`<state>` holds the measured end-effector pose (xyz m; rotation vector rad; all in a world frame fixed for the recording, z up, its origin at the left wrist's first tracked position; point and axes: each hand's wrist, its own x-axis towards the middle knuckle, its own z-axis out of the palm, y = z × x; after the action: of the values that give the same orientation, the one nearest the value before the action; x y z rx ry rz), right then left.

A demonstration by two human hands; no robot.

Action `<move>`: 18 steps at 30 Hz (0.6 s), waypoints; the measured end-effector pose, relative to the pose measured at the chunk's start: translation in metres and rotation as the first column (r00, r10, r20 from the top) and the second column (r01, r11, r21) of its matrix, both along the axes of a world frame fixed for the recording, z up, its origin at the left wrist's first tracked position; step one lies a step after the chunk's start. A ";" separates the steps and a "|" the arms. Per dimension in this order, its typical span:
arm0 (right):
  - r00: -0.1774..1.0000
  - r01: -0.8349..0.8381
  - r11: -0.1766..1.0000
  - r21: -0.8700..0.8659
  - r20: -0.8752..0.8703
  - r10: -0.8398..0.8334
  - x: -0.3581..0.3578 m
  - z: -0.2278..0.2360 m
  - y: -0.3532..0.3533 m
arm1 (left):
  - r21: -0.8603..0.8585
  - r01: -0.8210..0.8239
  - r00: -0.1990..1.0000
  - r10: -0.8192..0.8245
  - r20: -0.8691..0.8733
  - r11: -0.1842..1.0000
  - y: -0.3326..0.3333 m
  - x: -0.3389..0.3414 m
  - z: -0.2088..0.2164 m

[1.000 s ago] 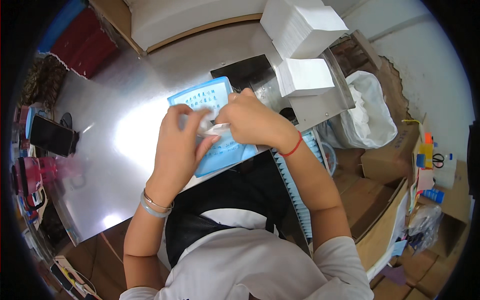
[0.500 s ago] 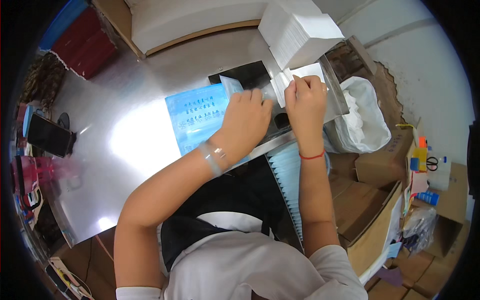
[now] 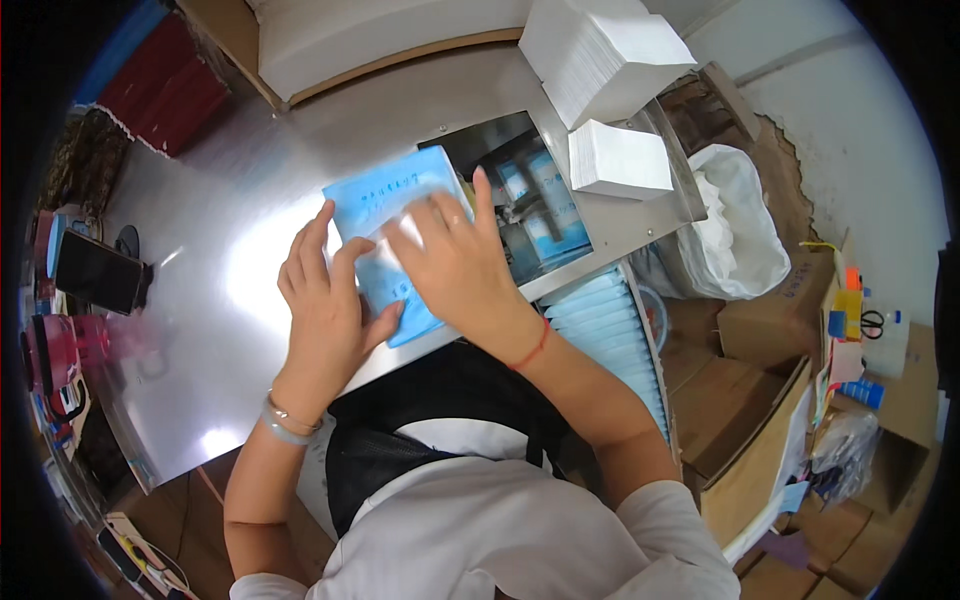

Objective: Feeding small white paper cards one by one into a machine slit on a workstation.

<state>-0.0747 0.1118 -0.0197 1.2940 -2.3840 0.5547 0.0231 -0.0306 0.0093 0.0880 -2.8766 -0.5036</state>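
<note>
A light blue flat plastic packet [image 3: 395, 183] with dark print lies on the metal table before me, slightly turned. My left hand [image 3: 325, 290] rests along its left edge, fingers spread, thumb on its lower part. Across the packet's middle is my right hand [image 3: 450, 255], its little finger raised and its other fingertips blurred by motion. Whatever those fingertips press or pinch is hidden; a whitish patch shows beneath them. A dark rectangular opening [image 3: 500, 152] in the tabletop, right of the packet, has blue-and-white shapes in it.
White paper stacks, one large [image 3: 600, 75] and one small [image 3: 620, 165], stand past the opening. Blue packets [image 3: 605, 330] sit in a row below the table edge. Farther right are a white bag [image 3: 735, 230] and cardboard boxes [image 3: 780, 310]. A phone [image 3: 98, 270] stands left.
Both hands have moved left from the opening and small paper stack to the blue packet. My right hand has let go of the white paper there. The packet has shifted and its raised flap no longer shows.
</note>
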 end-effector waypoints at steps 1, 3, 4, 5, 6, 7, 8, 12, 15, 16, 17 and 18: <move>0.996 0.053 0.998 0.037 -0.077 -0.050 -0.004 -0.005 -0.005 | -0.014 -0.027 0.993 0.025 -0.112 1.000 0.005 0.000 -0.003; 0.983 -0.138 0.987 -0.079 0.107 0.146 -0.023 -0.003 -0.002 | -0.133 0.027 0.973 -0.057 -0.223 0.991 0.013 0.000 -0.006; 0.896 -0.331 0.914 -0.235 0.224 0.383 -0.031 0.004 0.003 | -0.081 0.089 0.983 -0.101 -0.153 0.993 0.016 0.001 -0.007; 0.942 -0.292 0.862 -0.415 0.032 0.335 -0.040 0.012 0.011 | -0.058 0.056 0.997 -0.059 -0.050 0.997 0.017 0.000 -0.008; 0.985 -0.058 0.853 -0.518 0.107 0.132 -0.045 0.021 0.022 | -0.036 0.049 0.998 -0.047 0.035 0.998 0.019 0.000 -0.007; 0.995 0.096 0.797 -0.596 0.090 -0.053 -0.053 0.030 0.034 | -0.031 0.045 0.998 -0.044 0.045 0.998 0.021 -0.001 -0.008; 0.933 0.344 0.835 -0.429 0.054 -0.357 -0.064 0.035 0.047 | -0.048 0.074 0.997 -0.075 -0.029 0.996 0.023 -0.005 -0.008; 0.786 0.607 0.794 -0.027 -0.128 -0.605 -0.093 0.021 0.079 | -0.013 0.048 0.999 -0.047 0.021 0.999 0.028 -0.017 -0.002; 0.824 0.543 0.838 -0.047 -0.158 -0.543 -0.100 0.004 0.096 | 0.028 0.011 0.995 -0.014 0.102 1.000 0.026 -0.023 0.006; 0.831 0.522 0.850 -0.074 -0.180 -0.526 -0.101 0.004 0.102 | 0.011 0.016 0.998 -0.017 0.062 1.000 0.025 -0.023 0.008; 0.841 0.528 0.849 -0.019 -0.123 -0.526 -0.100 0.007 0.106 | -0.010 -0.010 0.993 0.011 0.119 1.000 0.024 -0.023 0.009; 0.875 0.473 0.881 -0.031 -0.107 -0.473 -0.100 0.014 0.110 | -0.031 -0.033 0.984 0.038 0.176 0.999 0.024 -0.023 0.010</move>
<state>-0.1750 0.2218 -0.0055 0.6682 -2.4745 0.3261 0.0001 -0.0067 0.0188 0.1882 -3.0471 -0.4714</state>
